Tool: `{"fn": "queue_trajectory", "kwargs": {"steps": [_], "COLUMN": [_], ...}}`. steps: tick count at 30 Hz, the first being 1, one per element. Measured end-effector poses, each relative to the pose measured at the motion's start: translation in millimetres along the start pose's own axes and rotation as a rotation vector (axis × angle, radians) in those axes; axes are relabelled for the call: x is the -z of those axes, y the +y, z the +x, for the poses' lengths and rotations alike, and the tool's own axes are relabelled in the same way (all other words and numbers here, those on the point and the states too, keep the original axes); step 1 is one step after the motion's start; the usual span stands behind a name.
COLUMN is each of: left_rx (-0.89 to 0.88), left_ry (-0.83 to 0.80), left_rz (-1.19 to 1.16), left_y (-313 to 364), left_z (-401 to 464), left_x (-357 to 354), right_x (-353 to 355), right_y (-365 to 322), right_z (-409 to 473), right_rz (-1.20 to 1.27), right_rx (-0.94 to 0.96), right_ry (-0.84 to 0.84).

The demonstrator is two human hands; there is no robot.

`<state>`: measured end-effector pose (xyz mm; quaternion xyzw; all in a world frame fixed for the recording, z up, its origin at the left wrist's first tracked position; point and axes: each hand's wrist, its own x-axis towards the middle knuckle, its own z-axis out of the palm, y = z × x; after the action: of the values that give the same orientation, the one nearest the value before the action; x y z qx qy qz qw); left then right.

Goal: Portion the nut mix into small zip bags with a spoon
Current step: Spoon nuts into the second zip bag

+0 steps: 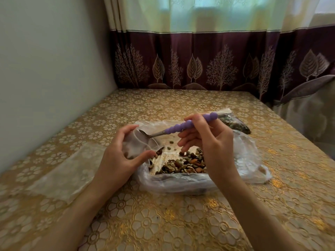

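A large clear plastic bag lies open on the table with the nut mix heaped inside it. My left hand holds a small clear zip bag open at the big bag's left edge, fingers and thumb curled round its mouth. My right hand grips a spoon by its purple beaded handle. The metal bowl of the spoon points left, into the small bag's mouth. A few nuts show at the small bag's bottom.
A filled zip bag of nuts lies behind my right hand. Flat empty zip bags lie left on the gold floral tablecloth. A wall stands left, a curtain behind.
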<state>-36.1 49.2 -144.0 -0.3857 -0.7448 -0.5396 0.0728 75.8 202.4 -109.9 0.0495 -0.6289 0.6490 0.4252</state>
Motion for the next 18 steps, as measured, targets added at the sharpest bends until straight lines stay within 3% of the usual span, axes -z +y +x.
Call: {"fn": "queue_trajectory", "kwargs": {"steps": [9, 14, 18], "left_rx": [0.020, 0.030, 0.037], "left_ry": [0.019, 0.018, 0.018], "left_rz": [0.047, 0.045, 0.044], "left_y": [0, 2, 1], "left_z": [-1, -1, -1], "left_x": [1, 1, 2], "right_x": [40, 60, 64], "right_y": [6, 13, 15], "right_z": [14, 17, 19], "right_rz": [-0.114, -0.341, -0.367], "right_rx": [-0.130, -0.237, -0.330], "right_ry": [0.425, 0.477, 0.443]}}
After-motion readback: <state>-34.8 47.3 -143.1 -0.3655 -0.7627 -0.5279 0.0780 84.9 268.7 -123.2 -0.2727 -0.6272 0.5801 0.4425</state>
